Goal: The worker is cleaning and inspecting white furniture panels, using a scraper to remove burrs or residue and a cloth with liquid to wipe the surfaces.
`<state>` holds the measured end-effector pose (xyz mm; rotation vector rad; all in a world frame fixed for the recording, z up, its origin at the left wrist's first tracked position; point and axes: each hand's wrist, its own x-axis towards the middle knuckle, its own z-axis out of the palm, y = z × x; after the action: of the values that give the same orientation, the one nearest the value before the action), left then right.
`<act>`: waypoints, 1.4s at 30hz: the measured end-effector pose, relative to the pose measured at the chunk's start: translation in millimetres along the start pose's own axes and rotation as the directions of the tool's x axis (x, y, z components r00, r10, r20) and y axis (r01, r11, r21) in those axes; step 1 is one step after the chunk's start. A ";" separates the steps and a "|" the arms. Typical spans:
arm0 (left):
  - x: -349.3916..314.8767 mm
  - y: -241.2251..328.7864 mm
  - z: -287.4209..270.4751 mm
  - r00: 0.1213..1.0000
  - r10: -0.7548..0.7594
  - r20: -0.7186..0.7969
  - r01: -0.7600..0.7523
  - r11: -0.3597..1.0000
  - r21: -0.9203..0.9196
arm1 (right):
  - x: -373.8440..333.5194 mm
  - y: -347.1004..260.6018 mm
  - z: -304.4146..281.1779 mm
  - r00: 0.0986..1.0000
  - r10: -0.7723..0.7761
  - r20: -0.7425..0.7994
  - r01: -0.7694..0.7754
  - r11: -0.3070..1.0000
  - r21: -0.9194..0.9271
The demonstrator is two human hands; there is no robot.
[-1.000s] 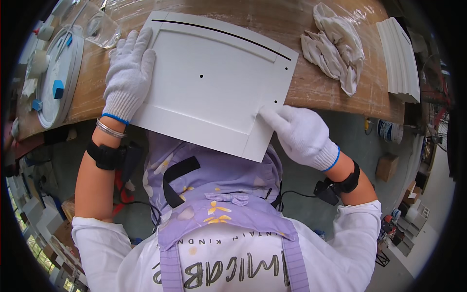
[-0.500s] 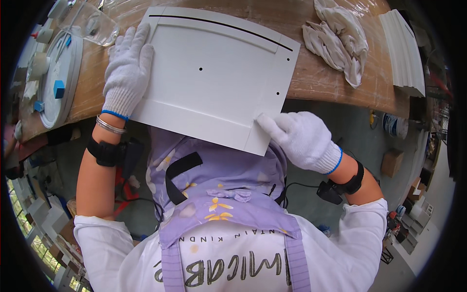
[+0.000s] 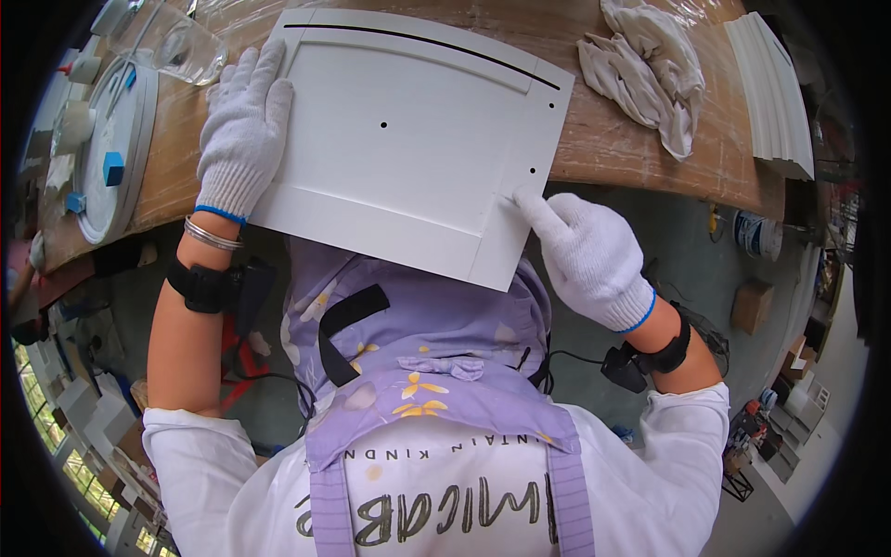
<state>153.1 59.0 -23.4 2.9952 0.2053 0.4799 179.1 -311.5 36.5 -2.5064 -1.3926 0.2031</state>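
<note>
A white framed panel point(image 3: 390, 167), like a cabinet door, lies on the table and juts over its near edge toward my apron. It has a recessed middle, a black groove along the far side and a few small dark holes. My left hand point(image 3: 243, 130), in a white knit glove, rests flat on the panel's left edge with fingers stretched out. The gloved index finger of my right hand point(image 3: 594, 249) touches the panel's right border strip, below the holes. Its other fingers are curled in; whether they hold anything is hidden.
Right of the panel lies a crumpled white cloth point(image 3: 650, 74), with stacked white boards point(image 3: 768, 97) beyond it. To the left are a round white lid point(image 3: 116, 158) with blue blocks point(image 3: 113, 169) and a clear plastic container point(image 3: 181, 46). The table's near edge point(image 3: 650, 183) runs below the cloth.
My right hand has slid up the panel's right border, away from the near corner. The panel has shifted very slightly; my left hand stays in place.
</note>
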 end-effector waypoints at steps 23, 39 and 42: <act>-0.3 16.4 -18.4 0.994 -0.030 0.104 0.026 0.999 0.035 | 39.7 71.3 -15.9 0.999 -0.032 -0.024 0.035 0.991 0.127; -1.1 14.8 -19.7 0.990 -0.051 0.132 0.057 0.997 -0.046 | 52.4 79.9 -11.3 0.970 -0.005 -0.243 0.049 0.984 0.174; 0.2 15.9 -18.9 0.991 -0.047 0.122 0.054 0.997 -0.050 | 59.5 96.3 -7.0 0.901 0.036 -0.431 -0.023 0.999 0.037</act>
<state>149.2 44.8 -3.6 2.9467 0.2532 0.2936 290.4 -310.6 14.9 -2.3524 -1.1566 -0.3098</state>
